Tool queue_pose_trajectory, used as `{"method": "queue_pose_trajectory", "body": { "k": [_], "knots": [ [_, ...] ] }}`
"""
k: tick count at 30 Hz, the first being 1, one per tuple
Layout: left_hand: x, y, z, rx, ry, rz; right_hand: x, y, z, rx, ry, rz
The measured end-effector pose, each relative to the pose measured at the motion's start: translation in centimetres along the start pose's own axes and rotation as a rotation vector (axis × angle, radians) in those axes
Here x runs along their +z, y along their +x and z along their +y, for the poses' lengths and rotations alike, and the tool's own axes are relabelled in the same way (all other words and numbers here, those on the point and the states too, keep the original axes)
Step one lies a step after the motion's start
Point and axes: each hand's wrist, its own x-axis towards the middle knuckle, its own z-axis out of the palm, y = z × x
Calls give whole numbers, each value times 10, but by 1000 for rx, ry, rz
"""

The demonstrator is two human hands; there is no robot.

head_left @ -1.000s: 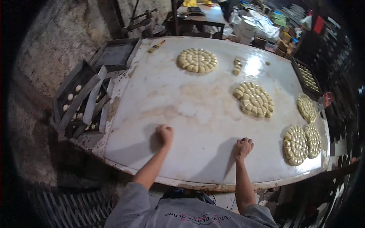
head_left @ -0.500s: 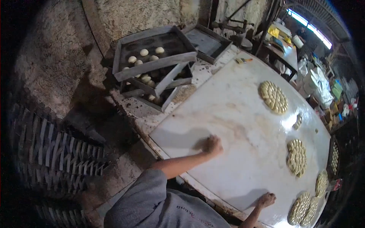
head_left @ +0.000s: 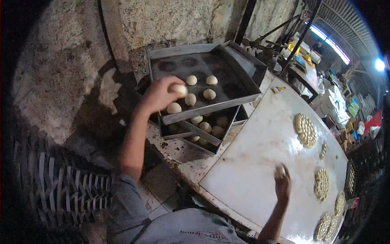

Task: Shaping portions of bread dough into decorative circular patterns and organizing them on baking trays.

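Note:
My left hand (head_left: 160, 95) reaches over the top grey metal tray (head_left: 203, 107), its fingers closed round a pale dough ball (head_left: 179, 90). Several similar balls sit close by in that tray, one dough ball (head_left: 174, 107) just under the hand. Over the white work surface (head_left: 243, 162), my right hand (head_left: 283, 181) is raised with curled fingers. A small pale lump (head_left: 280, 173), seemingly dough, shows among those fingers, though blur hides its exact shape.
Beneath the top tray, stacked trays (head_left: 207, 136) hold more dough balls. Coiled, braided-looking dough rounds (head_left: 305, 130) lie along the table's right side. A brush (head_left: 278, 89) rests near its far edge. A rough wall (head_left: 174, 24) stands behind the trays.
My left hand has left the table and moved up to the tray, taking hold of a dough ball. My right hand has lifted from the surface. The view has swung left.

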Motion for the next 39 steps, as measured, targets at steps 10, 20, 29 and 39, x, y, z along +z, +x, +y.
{"method": "queue_pose_trajectory", "body": {
  "k": [10, 20, 29, 39],
  "knots": [
    [-32, -62, -21, 232, -688, -238, 378, 173, -135, -831, -220, 45],
    [324, -222, 17, 41, -498, -649, 48, 57, 91, -396, -852, 525],
    [489, -206, 134, 404, -106, -522, -356, -126, 128, 280, -1217, 1328],
    [653, -182, 256, 61, -126, -258, -621, -26, 78, 416, -954, 1526]
  ]
}}
